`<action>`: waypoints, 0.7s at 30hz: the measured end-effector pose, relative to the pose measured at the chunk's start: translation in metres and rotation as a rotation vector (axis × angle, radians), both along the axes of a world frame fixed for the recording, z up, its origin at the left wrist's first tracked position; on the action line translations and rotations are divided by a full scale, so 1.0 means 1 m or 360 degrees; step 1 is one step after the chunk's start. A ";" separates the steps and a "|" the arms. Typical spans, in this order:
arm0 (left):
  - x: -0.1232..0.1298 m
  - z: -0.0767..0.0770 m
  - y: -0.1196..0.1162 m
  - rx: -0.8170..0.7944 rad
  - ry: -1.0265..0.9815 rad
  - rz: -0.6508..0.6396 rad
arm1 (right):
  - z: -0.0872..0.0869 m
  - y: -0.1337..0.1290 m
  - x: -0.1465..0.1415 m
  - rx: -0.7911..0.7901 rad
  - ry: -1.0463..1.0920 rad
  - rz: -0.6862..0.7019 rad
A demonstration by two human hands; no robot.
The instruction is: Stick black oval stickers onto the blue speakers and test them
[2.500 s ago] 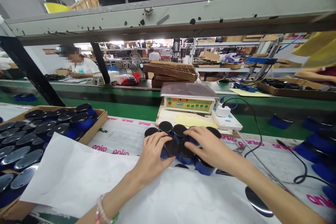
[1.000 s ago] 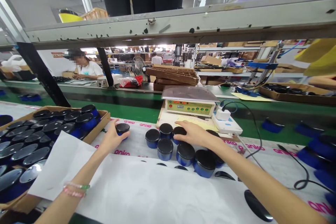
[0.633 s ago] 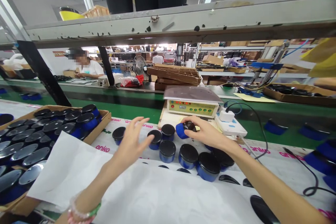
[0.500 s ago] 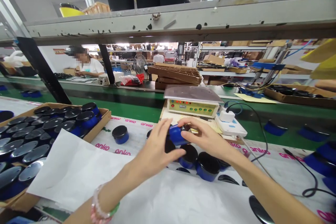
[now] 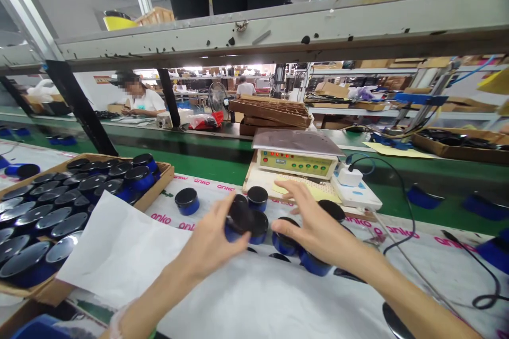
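Note:
My left hand (image 5: 209,241) grips a short round blue piece with a black top (image 5: 238,216) between thumb and fingers; the piece is blurred. My right hand (image 5: 318,225), its fingers spread and holding nothing, hovers over similar pieces. One of these, a blue piece (image 5: 285,241), lies below its thumb. Behind the hands stands another black-topped piece (image 5: 257,197). A lone piece (image 5: 186,201) sits to the left on the printed white sheet (image 5: 159,218). Plain white paper (image 5: 254,296) spreads in front, under my forearms.
A cardboard box (image 5: 169,177) full of such pieces is at the left. A control box with red lights (image 5: 296,161) and a white power strip (image 5: 360,193) with cables stand behind. A shelf beam (image 5: 278,37) crosses overhead. Across the green belt (image 5: 207,156) sits a person (image 5: 147,100).
Both hands were together on one blue piece; now they are apart. The left has moved left with the piece, and the right has let go and opened. The view has shifted slightly.

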State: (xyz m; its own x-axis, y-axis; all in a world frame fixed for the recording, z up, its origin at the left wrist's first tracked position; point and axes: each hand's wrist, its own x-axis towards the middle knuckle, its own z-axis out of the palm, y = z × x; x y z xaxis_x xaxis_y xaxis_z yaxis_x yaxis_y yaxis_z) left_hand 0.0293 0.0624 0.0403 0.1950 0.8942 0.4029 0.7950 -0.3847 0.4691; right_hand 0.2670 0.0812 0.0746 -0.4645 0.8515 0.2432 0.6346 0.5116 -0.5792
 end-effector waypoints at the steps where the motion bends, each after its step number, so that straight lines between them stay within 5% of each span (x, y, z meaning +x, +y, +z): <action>1: -0.015 -0.003 0.002 -0.0017 0.0013 0.0151 | -0.002 0.003 0.008 0.0044 -0.0169 -0.0048; 5: -0.063 -0.018 0.014 -0.0112 0.0139 0.0344 | -0.022 0.007 0.023 0.0035 -0.0573 -0.0059; 8: -0.068 -0.017 0.018 -0.0147 0.0293 0.0335 | -0.039 0.001 0.011 0.0018 -0.0731 -0.0025; 14: 0.002 0.012 0.048 -0.0179 0.0497 -0.0167 | -0.049 0.007 -0.011 0.0111 -0.0930 -0.0331; 18: 0.044 0.016 0.093 -0.0362 0.0588 -0.0404 | -0.046 0.021 -0.010 0.0193 -0.1004 -0.0758; 21: 0.061 0.017 0.114 -0.0446 0.0645 -0.0591 | -0.046 0.020 -0.005 0.0289 -0.1067 -0.0866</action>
State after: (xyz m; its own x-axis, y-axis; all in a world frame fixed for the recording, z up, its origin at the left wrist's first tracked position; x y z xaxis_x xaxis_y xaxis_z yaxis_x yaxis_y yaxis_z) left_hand 0.0901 0.1767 0.0574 0.6022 0.7983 -0.0085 0.7676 -0.5760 0.2811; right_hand 0.2617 0.1017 0.0290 -0.0993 0.9708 0.2183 0.9942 0.0875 0.0632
